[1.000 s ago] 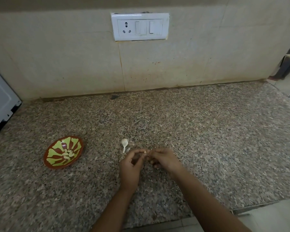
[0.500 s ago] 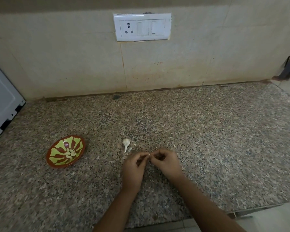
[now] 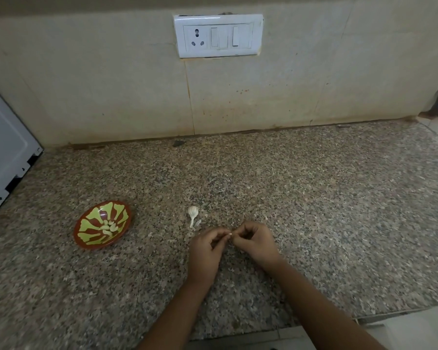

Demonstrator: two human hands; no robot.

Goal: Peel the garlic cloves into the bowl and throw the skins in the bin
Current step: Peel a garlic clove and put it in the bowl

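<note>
Near the front of the bench [image 3: 314,223], the left hand [image 3: 205,251] and the right hand [image 3: 256,245] meet with curled fingers, and both pinch one garlic clove [image 3: 230,233] between their fingertips. A second ago the bit showing there looked tan. Now it shows white, so some skin has likely come off and this clove may soon go in the bowl [image 3: 94,247]. The bowl sits well to the left, with its peeled cloves [image 3: 109,227] the same as before. Only a tiny tip of the held clove shows. It seems to lie sideways, from hand to hand, but that is hard to tell. Just behind the left hand lies a garlic stalk [image 3: 192,213], round end away from the person, thin tail toward them. No bin is in view.
</note>
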